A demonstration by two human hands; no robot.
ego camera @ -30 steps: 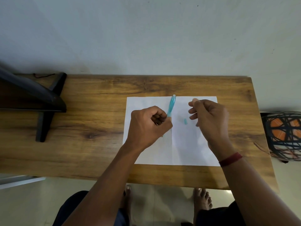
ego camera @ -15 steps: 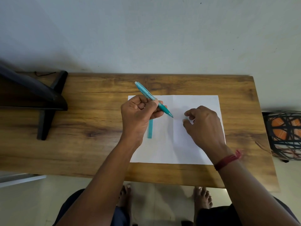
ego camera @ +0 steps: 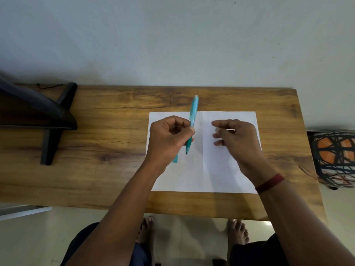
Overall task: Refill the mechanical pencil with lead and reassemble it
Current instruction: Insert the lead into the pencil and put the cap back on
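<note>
My left hand (ego camera: 169,139) grips a teal mechanical pencil (ego camera: 194,110) near its middle. Its tip points down toward me and its back end points away over the table. A flat teal lead case (ego camera: 175,159) lies on the white paper (ego camera: 221,169), mostly hidden under my left wrist. My right hand (ego camera: 238,139) hovers over the paper's right half with thumb and forefinger curled toward each other. Whether something small sits between those fingers is hidden. The small teal piece that lay on the paper earlier is out of sight.
The paper lies on a wooden table (ego camera: 96,150) against a pale wall. A black stand (ego camera: 48,120) occupies the table's left end. A woven dark and orange stool (ego camera: 334,156) stands off the right edge. My bare feet show below the front edge.
My left hand has swung the pencil from a diagonal to nearly upright, tip toward me. My right hand dropped onto the small teal piece, then lifted; that piece no longer shows.
</note>
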